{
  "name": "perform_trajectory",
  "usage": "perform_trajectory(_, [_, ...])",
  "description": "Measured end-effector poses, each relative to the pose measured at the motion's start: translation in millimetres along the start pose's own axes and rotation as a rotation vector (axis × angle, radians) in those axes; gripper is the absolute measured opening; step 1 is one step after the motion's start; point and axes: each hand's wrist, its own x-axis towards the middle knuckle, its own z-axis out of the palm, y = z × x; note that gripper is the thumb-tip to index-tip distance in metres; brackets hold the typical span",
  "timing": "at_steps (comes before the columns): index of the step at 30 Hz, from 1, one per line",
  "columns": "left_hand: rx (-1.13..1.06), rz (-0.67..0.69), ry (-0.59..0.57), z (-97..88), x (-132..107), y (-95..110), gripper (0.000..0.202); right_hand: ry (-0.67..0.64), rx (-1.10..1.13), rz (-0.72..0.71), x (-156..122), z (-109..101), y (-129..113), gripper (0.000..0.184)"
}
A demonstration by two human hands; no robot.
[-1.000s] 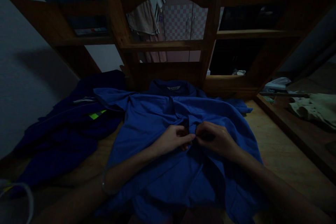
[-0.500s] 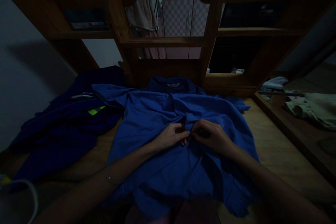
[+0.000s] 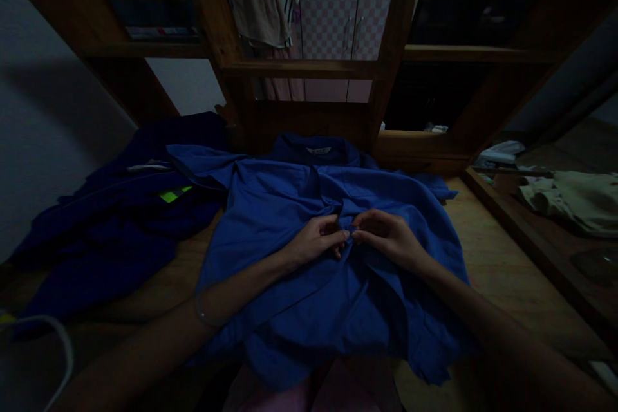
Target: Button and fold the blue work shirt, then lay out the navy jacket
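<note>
A blue collared shirt (image 3: 284, 206) lies spread on the wooden table, its collar and white label at the far side. My left hand (image 3: 322, 236) pinches the front edge of the shirt near its middle. Close against it, my right hand (image 3: 383, 235) pinches the same front edge, thumb and forefinger together. The fingertips of both hands almost meet on the cloth. Whether a button is between them is too dark and small to make out.
A dark blue garment (image 3: 120, 219) with a yellow-green patch is heaped at the left. Behind the shirt stands a wooden shelf frame (image 3: 299, 69). Pale folded cloth (image 3: 574, 199) lies at the right beyond the table's raised edge (image 3: 526, 244). A white cable (image 3: 62, 341) loops at lower left.
My right hand's fingers have shifted slightly and straightened at the shirt front. The left hand keeps its pinch. The whole view has tilted a little downward.
</note>
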Motion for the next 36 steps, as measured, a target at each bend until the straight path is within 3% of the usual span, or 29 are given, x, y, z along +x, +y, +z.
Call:
perform_trajectory(9, [0.091,0.073,0.017,0.7,0,1,0.033,0.022,0.047,0.114,5,-1,2,0.045])
perform_trajectory(17, [0.643,0.249,0.098,4.4,-7,8,0.015,-0.043,-0.040,0.133,3,-3,-2,0.040])
perform_trajectory(21, [0.779,0.321,0.095,4.7,-7,9,0.015,-0.085,-0.068,0.093,-1,-3,-4,0.033])
perform_trajectory(28, [0.676,0.212,0.171,5.2,-8,10,0.022,0.009,-0.192,-0.048,-4,3,-10,0.021])
perform_trajectory(36, [0.288,0.070,0.050,0.6,-3,2,0.023,0.065,-0.641,-0.295,-6,7,-7,0.004])
